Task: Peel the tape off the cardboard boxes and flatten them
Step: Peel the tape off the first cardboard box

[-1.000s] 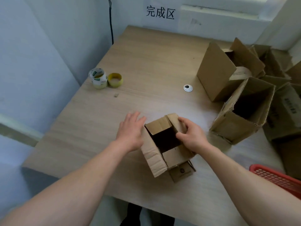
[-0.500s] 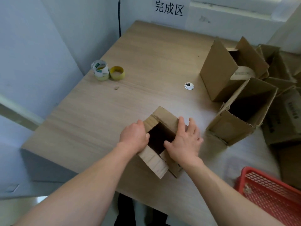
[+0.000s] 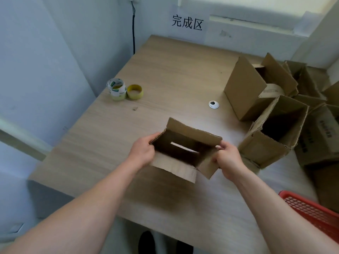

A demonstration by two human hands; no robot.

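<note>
Eyes on the small box [image 3: 192, 133], near the front of the worktop [image 3: 165, 70], held between both hands with its open top facing up. The left hand [image 3: 142, 153] grips the left wall, fingers curled over the edge, their tips hidden inside. The right hand [image 3: 229, 158] pinches the right-hand corner, thumb and fingers closed on the cardboard. The near flap hangs out towards the person. Inside it's dark, apart from one bright slit across the bottom. Whether the box sits on the worktop or is lifted just clear of it, I can't tell, and any tape on it is too hard to make out.

Just to the right, an open box [image 3: 266, 149] lies tipped with its mouth up, and behind it stands a tall box [image 3: 244, 90] with its flaps raised. More boxes crowd behind those, cut off by the right edge; the print on one is blurred beyond reading.

Out on the bare worktop sits a small white disc [image 3: 213, 104]. Far left, two tape rolls [image 3: 117, 88] stand touching near the edge. A red basket [image 3: 311, 211] pokes in at the bottom right, mostly out of view. On the back wall is a paper sign [image 3: 187, 24], and a dark cable [image 3: 133, 33] runs down the corner.
</note>
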